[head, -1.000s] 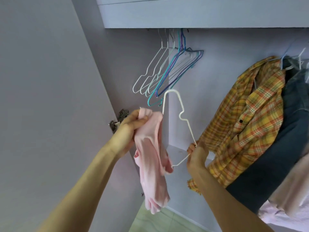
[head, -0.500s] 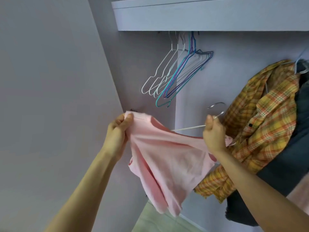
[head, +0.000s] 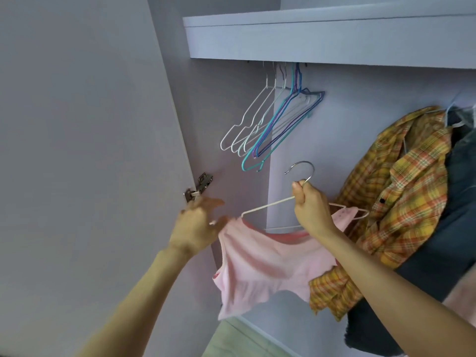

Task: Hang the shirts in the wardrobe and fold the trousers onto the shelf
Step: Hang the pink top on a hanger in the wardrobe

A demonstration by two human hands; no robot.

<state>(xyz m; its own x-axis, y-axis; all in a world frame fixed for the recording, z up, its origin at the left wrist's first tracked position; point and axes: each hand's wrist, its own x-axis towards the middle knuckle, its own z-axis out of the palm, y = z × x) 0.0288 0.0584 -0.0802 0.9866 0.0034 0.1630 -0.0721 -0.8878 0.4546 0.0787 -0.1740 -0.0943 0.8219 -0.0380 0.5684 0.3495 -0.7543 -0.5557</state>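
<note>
We hold a white wire hanger [head: 268, 206] in our right hand [head: 310, 210], fingers curled tight around its neck just below the silver hook, which points up in front of the wardrobe's back panel. A pink shirt [head: 262, 266] is partly on it: the right shoulder sits over the hanger's right arm, while the left arm of the hanger is bare and the shirt's collar sags beneath it. Our left hand [head: 198, 228] is blurred at the shirt's left edge; it touches the cloth, but we cannot tell whether the fingers grip it. Above, empty hangers [head: 268, 124] in white, teal and purple hang under the shelf [head: 329, 45]. To the right hang a yellow plaid shirt [head: 401, 191] and dark garments [head: 458, 228].
</note>
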